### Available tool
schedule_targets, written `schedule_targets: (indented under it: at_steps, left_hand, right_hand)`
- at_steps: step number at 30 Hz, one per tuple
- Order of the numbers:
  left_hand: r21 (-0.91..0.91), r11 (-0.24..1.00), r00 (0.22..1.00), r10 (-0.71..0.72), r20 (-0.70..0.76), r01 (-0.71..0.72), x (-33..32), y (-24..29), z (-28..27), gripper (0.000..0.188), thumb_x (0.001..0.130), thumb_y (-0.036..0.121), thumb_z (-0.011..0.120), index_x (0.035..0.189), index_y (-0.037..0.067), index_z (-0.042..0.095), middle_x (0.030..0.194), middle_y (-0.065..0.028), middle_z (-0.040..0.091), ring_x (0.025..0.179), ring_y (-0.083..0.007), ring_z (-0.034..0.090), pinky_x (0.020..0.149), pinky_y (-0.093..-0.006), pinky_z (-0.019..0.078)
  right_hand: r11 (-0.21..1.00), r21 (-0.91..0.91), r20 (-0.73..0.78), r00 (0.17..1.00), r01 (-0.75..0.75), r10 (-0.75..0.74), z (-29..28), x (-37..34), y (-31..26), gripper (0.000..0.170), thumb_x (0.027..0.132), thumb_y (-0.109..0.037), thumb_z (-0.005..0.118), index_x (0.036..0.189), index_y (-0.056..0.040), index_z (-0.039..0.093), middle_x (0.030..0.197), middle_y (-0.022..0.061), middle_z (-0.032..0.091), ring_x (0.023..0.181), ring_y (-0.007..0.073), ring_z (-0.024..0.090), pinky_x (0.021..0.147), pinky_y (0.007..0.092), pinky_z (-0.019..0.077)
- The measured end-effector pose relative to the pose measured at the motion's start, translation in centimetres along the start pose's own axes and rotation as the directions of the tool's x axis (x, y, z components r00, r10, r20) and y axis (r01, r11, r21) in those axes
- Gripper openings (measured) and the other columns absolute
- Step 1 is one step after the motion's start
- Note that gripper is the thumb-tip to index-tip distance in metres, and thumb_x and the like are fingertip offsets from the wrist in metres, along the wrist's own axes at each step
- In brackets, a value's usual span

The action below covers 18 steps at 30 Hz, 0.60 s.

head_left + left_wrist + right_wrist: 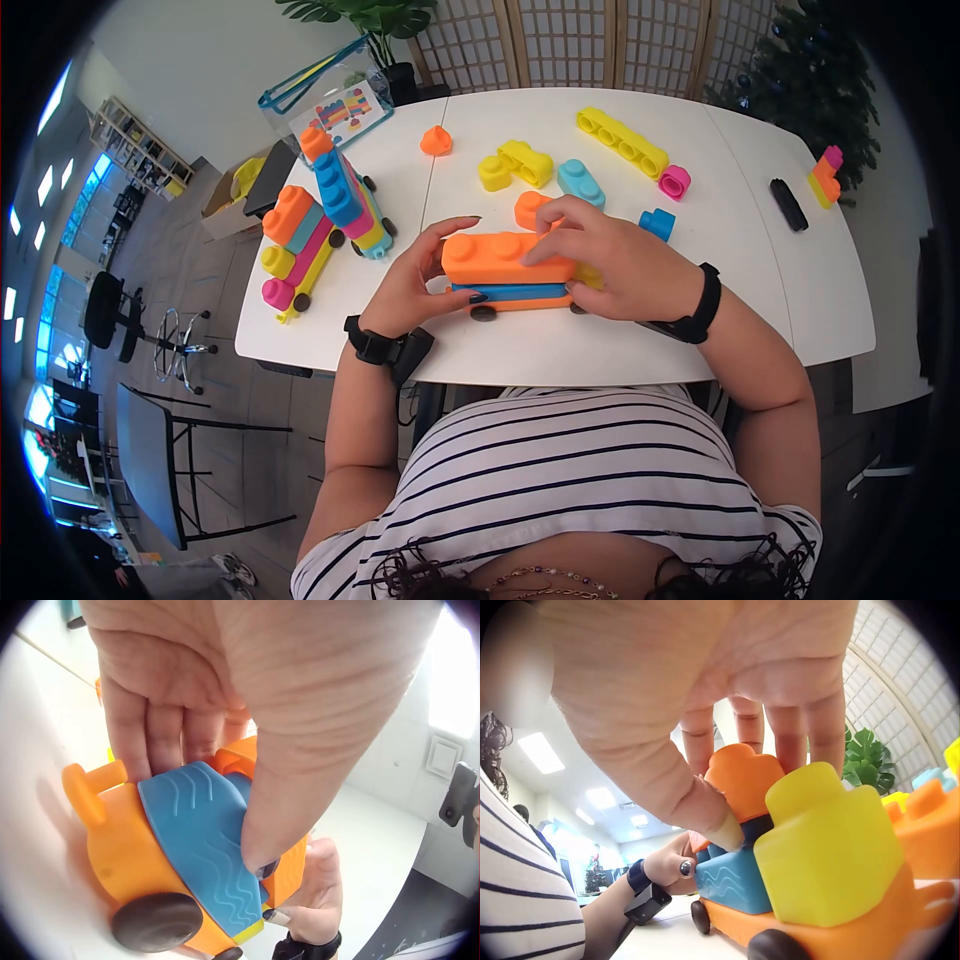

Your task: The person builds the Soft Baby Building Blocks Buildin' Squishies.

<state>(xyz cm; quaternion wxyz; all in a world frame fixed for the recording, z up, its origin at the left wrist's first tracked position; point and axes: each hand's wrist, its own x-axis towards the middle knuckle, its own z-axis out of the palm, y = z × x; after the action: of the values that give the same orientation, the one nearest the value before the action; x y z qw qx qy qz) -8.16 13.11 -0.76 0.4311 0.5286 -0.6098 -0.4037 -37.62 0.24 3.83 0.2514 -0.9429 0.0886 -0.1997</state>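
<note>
A long orange building block (490, 262) lies over a blue block (199, 832) with wavy ridges, which sits on an orange wheeled base (120, 847). My right hand (625, 255) grips the orange block, its thumb on the near side and fingers over the top and far side. Blue studs show in the gap under the block in the right wrist view. My left hand (400, 285) holds the blue block at its left end, thumb in front and fingers behind. A yellow block (829, 855) stands on the base beside the blue one.
Two built block vehicles (355, 205) stand at the left. Loose blocks lie beyond my hands, including a long yellow block (622, 143), a light blue block (581, 183) and a pink block (675, 182). A black object (788, 205) lies right; a clear bag (340, 100) stands back left.
</note>
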Motion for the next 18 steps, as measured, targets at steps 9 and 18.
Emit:
schedule_targets:
  at_steps: [9, 18]
  left_hand:
    - [0.057, 0.997, 0.996, 0.051, 0.075, -0.055, -0.2, -0.7, -0.5, 0.078, 0.087, 0.002, 0.086, 0.158, 0.005, 0.054, 0.153, -0.0097, 0.064, 0.143, -0.0214, 0.06, 0.123, -0.0384, 0.0458]
    - [-0.13, 0.971, 0.98, 0.198, -0.023, -0.2, 0.0, -1.4, -0.3, 0.055, 0.101, 0.025, 0.078, 0.15, 0.003, 0.063, 0.152, -0.0155, 0.066, 0.144, -0.027, 0.061, 0.12, -0.0415, 0.0486]
  right_hand:
    - [0.998, 0.022, 0.047, 0.997, 0.059, -0.06, 0.5, -0.1, 0.2, 0.047, 0.08, 0.008, 0.069, 0.123, -0.0117, 0.071, 0.135, 0.0108, 0.058, 0.119, 0.0316, 0.067, 0.099, 0.0391, 0.0566]
    - [0.997, 0.034, 0.049, 0.996, 0.076, -0.078, 0.9, 0.1, -0.1, 0.046, 0.084, 0.008, 0.069, 0.125, -0.0119, 0.071, 0.135, 0.0107, 0.059, 0.119, 0.0311, 0.067, 0.098, 0.0378, 0.057]
